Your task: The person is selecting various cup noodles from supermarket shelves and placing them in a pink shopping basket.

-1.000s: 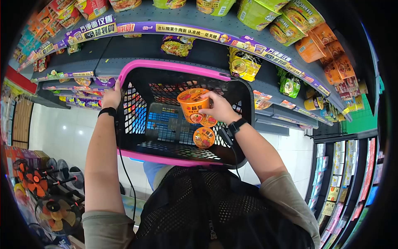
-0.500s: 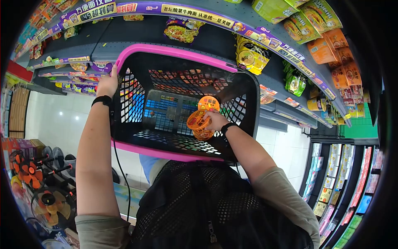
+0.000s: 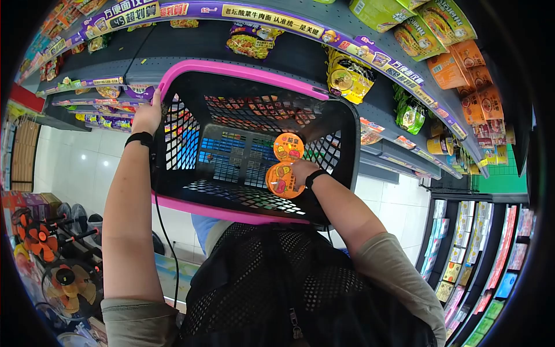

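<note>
My left hand (image 3: 148,115) grips the left end of the pink rim on a black mesh shopping basket (image 3: 243,70). Inside the basket, my right hand (image 3: 303,173) is closed at the right edge of an orange instant noodle cup (image 3: 282,181), its lid facing up toward me. The fingertips are partly hidden. A second orange noodle cup (image 3: 288,147) sits just beyond it, lid up, near the basket's right side. The two cups are side by side and look to be touching.
Shelves with purple price strips (image 3: 272,16) curve around the basket's far side, holding yellow noodle packs (image 3: 349,78) and green noodle cups (image 3: 428,32). Fans (image 3: 69,283) stand at lower left. Another rack of boxed goods (image 3: 462,254) is at right. A black cord hangs beside my left arm.
The held noodle cup has gone from tilted, with its side showing, to lid up beside the other cup. My right hand has shifted slightly right and down. My left hand keeps its grip.
</note>
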The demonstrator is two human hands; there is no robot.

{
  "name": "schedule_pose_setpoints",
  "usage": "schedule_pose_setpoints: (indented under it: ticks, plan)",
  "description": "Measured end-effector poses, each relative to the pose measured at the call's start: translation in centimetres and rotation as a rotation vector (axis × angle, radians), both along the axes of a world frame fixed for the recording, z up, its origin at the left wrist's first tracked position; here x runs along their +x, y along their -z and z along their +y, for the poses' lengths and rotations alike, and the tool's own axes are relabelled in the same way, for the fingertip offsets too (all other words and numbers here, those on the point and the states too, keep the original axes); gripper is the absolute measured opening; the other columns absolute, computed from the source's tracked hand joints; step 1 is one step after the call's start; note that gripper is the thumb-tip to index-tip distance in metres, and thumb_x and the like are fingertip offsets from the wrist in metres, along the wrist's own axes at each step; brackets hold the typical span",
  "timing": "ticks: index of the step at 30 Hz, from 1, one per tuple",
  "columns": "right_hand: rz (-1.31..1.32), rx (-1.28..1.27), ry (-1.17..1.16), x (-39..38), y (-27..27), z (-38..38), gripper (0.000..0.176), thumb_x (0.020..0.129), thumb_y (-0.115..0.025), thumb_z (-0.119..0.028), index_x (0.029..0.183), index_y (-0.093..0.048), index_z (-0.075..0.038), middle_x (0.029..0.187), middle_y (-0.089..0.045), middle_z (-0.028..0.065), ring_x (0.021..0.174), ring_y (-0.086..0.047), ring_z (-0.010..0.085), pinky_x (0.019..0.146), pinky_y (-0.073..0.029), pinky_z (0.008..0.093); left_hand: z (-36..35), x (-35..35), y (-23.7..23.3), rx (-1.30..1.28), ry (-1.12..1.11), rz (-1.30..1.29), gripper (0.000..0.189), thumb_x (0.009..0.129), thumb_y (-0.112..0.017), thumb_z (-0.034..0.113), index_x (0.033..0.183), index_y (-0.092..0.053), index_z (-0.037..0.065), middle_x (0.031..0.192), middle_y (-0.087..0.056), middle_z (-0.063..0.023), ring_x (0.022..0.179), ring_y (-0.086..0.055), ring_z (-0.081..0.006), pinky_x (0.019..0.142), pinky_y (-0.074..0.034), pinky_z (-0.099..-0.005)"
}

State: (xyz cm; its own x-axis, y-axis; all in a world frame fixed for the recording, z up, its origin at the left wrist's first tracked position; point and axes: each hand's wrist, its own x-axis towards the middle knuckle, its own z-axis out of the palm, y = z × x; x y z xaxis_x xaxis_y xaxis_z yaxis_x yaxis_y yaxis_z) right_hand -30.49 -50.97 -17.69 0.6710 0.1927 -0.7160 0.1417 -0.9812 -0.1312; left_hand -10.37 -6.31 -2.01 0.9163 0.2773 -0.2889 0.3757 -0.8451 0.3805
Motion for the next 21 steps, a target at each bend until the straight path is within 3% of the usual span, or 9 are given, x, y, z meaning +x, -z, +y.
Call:
schedule_pose_setpoints:
  ticks: [2,5,9,11,13,15,19,21]
  plan:
    - [-0.084,0.245,0.14,-0.1,-1.2,0.5,0.021,0.067,-0.073,0.0,0.086,-0.067,-0.007,0.1,-0.063,0.012,0.096,-0.064,0.0311,0.079,-0.053,0.0389,-0.1,-0.1,-0.1,0.003,-0.002,-0.014,0.093,0.092,-0.019,0.07,0.123,-0.056,-0.009,0.127,-0.053,-0.0328,0.125,-0.049,-0.0407,0.106,-0.036,-0.0447]
    - [-0.144,0.361,0.202,-0.3,-0.1,0.3,0.023,0.071,-0.065,0.005,0.09,-0.065,-0.008,0.098,-0.063,0.0123,0.096,-0.063,0.0318,0.083,-0.051,0.0379,-0.1,-0.1,-0.2,0.015,-0.001,-0.008,0.093,0.092,-0.02,0.07,0.124,-0.056,-0.009,0.127,-0.054,-0.0325,0.125,-0.049,-0.0405,0.106,-0.036,-0.0445]
    - [-0.184,0.303,0.346,-1.0,2.0,-0.9,0.024,0.075,-0.063,0.003,0.095,-0.065,-0.009,0.101,-0.064,0.0144,0.097,-0.063,0.0321,0.084,-0.05,0.0392,0.0,0.0,-0.1,0.017,-0.004,-0.011,0.093,0.092,-0.02,0.07,0.124,-0.056,-0.009,0.127,-0.053,-0.0324,0.125,-0.049,-0.0403,0.106,-0.036,-0.0445]
    - [-0.12,0.124,0.424,-1.0,1.0,-0.5,0.02,0.078,-0.061,0.0,0.096,-0.065,-0.009,0.104,-0.065,0.0165,0.099,-0.063,0.032,0.084,-0.05,0.04,0.0,0.0,0.1,0.023,-0.009,-0.017,0.093,0.091,-0.021,0.071,0.125,-0.055,-0.009,0.127,-0.053,-0.0321,0.125,-0.049,-0.0402,0.106,-0.036,-0.0446]
    - [-0.111,0.112,0.372,-0.8,0.4,-0.2,0.017,0.081,-0.059,-0.002,0.097,-0.064,-0.007,0.106,-0.065,0.018,0.101,-0.063,0.032,0.084,-0.05,0.0398,0.0,0.1,0.1,0.019,-0.015,-0.005,0.094,0.091,-0.021,0.071,0.125,-0.056,-0.009,0.127,-0.053,-0.032,0.125,-0.049,-0.0403,0.106,-0.036,-0.0447]
    - [-0.09,0.299,0.443,-0.6,0.6,0.0,0.02,0.082,-0.061,-0.003,0.101,-0.062,-0.008,0.104,-0.066,0.0159,0.103,-0.062,0.0305,0.087,-0.049,0.0375,0.0,0.1,0.0,0.015,-0.02,0.006,0.094,0.091,-0.021,0.072,0.125,-0.056,-0.009,0.127,-0.053,-0.0319,0.125,-0.049,-0.0404,0.106,-0.036,-0.0447]
    - [-0.072,0.331,0.496,-0.3,-2.5,1.9,0.024,0.082,-0.061,-0.003,0.106,-0.061,-0.007,0.105,-0.065,0.0172,0.1,-0.064,0.031,0.085,-0.05,0.0393,-0.1,-0.1,0.0,0.011,-0.027,-0.009,0.094,0.09,-0.022,0.072,0.124,-0.057,-0.009,0.127,-0.054,-0.0319,0.125,-0.049,-0.0405,0.105,-0.037,-0.0451]
    - [-0.048,0.391,0.481,-0.4,-1.1,1.6,0.039,0.082,-0.062,-0.002,0.12,-0.057,-0.009,0.114,-0.064,0.0163,0.105,-0.063,0.0297,0.088,-0.05,0.0386,-0.2,-0.1,-0.2,0.005,-0.026,-0.014,0.094,0.09,-0.022,0.072,0.124,-0.057,-0.009,0.127,-0.054,-0.0319,0.124,-0.05,-0.0406,0.105,-0.037,-0.0452]
